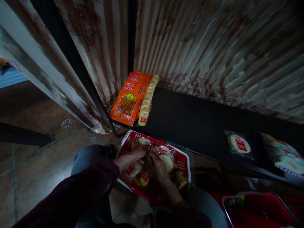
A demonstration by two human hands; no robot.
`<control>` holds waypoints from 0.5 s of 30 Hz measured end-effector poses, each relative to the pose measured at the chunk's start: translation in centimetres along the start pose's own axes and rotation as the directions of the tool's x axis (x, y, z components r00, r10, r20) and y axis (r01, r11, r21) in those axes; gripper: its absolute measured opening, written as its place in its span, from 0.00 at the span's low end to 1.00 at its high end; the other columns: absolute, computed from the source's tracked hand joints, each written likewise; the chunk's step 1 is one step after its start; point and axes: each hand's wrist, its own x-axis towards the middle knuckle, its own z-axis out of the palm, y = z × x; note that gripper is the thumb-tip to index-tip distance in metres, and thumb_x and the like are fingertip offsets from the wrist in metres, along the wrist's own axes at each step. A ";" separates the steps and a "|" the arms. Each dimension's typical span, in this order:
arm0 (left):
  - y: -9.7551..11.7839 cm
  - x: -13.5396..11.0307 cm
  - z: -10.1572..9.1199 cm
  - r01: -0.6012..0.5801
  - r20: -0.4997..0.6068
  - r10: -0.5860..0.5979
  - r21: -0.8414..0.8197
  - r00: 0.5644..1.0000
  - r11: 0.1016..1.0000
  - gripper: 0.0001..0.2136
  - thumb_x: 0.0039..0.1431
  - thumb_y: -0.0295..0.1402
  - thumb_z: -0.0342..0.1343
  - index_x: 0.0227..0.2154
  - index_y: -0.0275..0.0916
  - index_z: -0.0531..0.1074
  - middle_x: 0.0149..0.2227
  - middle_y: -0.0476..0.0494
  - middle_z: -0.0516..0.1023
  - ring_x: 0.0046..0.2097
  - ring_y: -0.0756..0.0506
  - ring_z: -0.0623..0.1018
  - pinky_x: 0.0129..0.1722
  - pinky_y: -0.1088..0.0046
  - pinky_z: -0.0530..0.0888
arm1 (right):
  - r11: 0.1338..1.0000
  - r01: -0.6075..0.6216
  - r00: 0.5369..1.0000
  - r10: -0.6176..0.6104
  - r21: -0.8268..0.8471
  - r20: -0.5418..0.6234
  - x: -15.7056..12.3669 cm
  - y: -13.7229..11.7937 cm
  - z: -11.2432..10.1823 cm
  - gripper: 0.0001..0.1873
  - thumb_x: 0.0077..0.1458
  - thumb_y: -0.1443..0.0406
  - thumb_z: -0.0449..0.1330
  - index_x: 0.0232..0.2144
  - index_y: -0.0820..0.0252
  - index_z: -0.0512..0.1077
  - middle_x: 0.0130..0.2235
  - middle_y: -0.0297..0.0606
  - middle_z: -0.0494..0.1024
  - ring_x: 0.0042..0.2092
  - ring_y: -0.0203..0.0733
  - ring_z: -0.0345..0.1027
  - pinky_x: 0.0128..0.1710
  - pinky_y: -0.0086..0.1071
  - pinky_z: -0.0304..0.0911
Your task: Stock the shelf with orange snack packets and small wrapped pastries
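Observation:
Both my hands reach down into a red basket (pixel 182 155) with a white rim, between my knees. My left hand (pixel 138 152) comes in from the left with its fingers curled above the packs. Opposite it, my right hand (pixel 157 166) has bent fingers pointing inward, close to the left. Whatever lies between the fingertips is too dark to make out. Around them are clear-wrapped round pale crackers (pixel 166 162), a small yellow pack (pixel 144 179) under the hands, and another yellowish pack (pixel 180 179) at the right side.
A black shelf (pixel 190 117) runs behind the basket. On it lie overlapping orange snack bags (pixel 130 98), a row of yellow packs (pixel 147 101), one wrapped cracker pack (pixel 239 144) and a larger bag (pixel 285 155). A second red basket (pixel 258 212) stands lower right. Dark posts (pixel 78 60) and patterned curtains (pixel 201 41) surround the shelf.

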 end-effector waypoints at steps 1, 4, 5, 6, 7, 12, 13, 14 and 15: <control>0.1 -0.1 0.0 0.006 0.006 -0.006 -0.027 1.000 1.000 0.04 0.52 0.27 0.54 0.33 0.37 0.68 0.29 0.47 0.72 0.28 0.49 0.74 0.25 0.76 0.72 | 0.999 0.046 0.999 -0.046 0.013 0.027 0.0 -0.2 0.0 0.26 0.55 0.71 0.51 0.57 0.59 0.65 0.56 0.47 0.71 0.57 0.48 0.66 0.55 0.43 0.64; 0.3 -0.3 0.1 0.013 0.016 -0.012 -0.091 1.000 0.996 0.07 0.55 0.26 0.51 0.37 0.36 0.68 0.34 0.44 0.73 0.33 0.48 0.75 0.28 0.76 0.74 | 0.991 0.128 0.988 -0.131 0.044 0.087 -0.2 -0.4 0.3 0.36 0.50 0.73 0.54 0.62 0.58 0.56 0.62 0.47 0.62 0.62 0.48 0.57 0.59 0.43 0.61; 0.2 -0.4 0.1 0.011 0.014 -0.010 -0.112 1.000 0.994 0.08 0.55 0.27 0.51 0.39 0.37 0.67 0.35 0.44 0.73 0.35 0.48 0.75 0.29 0.77 0.74 | 0.991 0.127 0.987 -0.130 0.044 0.094 -0.2 -0.4 0.5 0.38 0.50 0.73 0.55 0.63 0.59 0.54 0.63 0.48 0.61 0.63 0.48 0.56 0.59 0.43 0.60; 0.1 -0.4 0.1 0.010 0.010 -0.009 -0.130 1.000 0.991 0.09 0.56 0.27 0.51 0.40 0.37 0.67 0.36 0.44 0.73 0.37 0.48 0.75 0.30 0.78 0.74 | 0.992 0.117 0.988 -0.120 0.041 0.098 -0.2 -0.2 0.6 0.39 0.50 0.73 0.55 0.64 0.58 0.51 0.63 0.48 0.59 0.63 0.48 0.54 0.59 0.43 0.60; -0.1 -0.4 0.1 0.010 0.009 -0.009 -0.145 1.000 0.989 0.09 0.56 0.27 0.51 0.41 0.38 0.67 0.36 0.45 0.73 0.38 0.48 0.75 0.31 0.78 0.74 | 0.994 0.104 0.989 -0.107 0.037 0.105 -0.2 0.1 0.7 0.41 0.49 0.73 0.55 0.65 0.57 0.49 0.64 0.49 0.58 0.64 0.48 0.53 0.59 0.44 0.60; -0.8 -0.1 -0.2 0.049 0.044 -0.041 -0.203 0.998 0.978 0.14 0.56 0.27 0.50 0.46 0.37 0.64 0.33 0.46 0.71 0.34 0.49 0.74 0.34 0.75 0.75 | 1.000 -0.018 0.994 0.018 -0.001 0.111 0.0 1.9 1.2 0.44 0.47 0.73 0.57 0.65 0.59 0.47 0.63 0.53 0.59 0.63 0.53 0.55 0.56 0.45 0.63; -0.8 0.0 -0.4 0.055 0.057 -0.044 -0.215 0.997 0.975 0.15 0.56 0.27 0.49 0.48 0.37 0.63 0.32 0.47 0.70 0.33 0.49 0.74 0.34 0.74 0.75 | 1.000 -0.028 0.993 0.028 -0.004 0.116 0.1 2.1 1.2 0.43 0.48 0.72 0.57 0.65 0.60 0.48 0.62 0.54 0.61 0.62 0.54 0.56 0.56 0.46 0.63; -0.8 0.0 -0.5 0.060 0.070 -0.045 -0.224 0.997 0.973 0.17 0.56 0.25 0.48 0.49 0.37 0.62 0.32 0.48 0.70 0.32 0.50 0.74 0.34 0.74 0.75 | 1.000 -0.030 0.993 0.031 -0.004 0.112 0.1 2.2 1.2 0.41 0.48 0.71 0.58 0.64 0.61 0.50 0.62 0.55 0.62 0.62 0.54 0.58 0.55 0.46 0.63; -0.7 0.0 -0.7 0.061 0.090 -0.040 -0.236 0.995 0.970 0.19 0.55 0.24 0.48 0.51 0.37 0.61 0.31 0.49 0.69 0.31 0.51 0.74 0.35 0.73 0.76 | 1.000 -0.026 0.994 0.026 0.001 0.109 0.2 2.2 1.2 0.40 0.49 0.70 0.58 0.64 0.61 0.51 0.61 0.55 0.62 0.61 0.54 0.59 0.55 0.47 0.64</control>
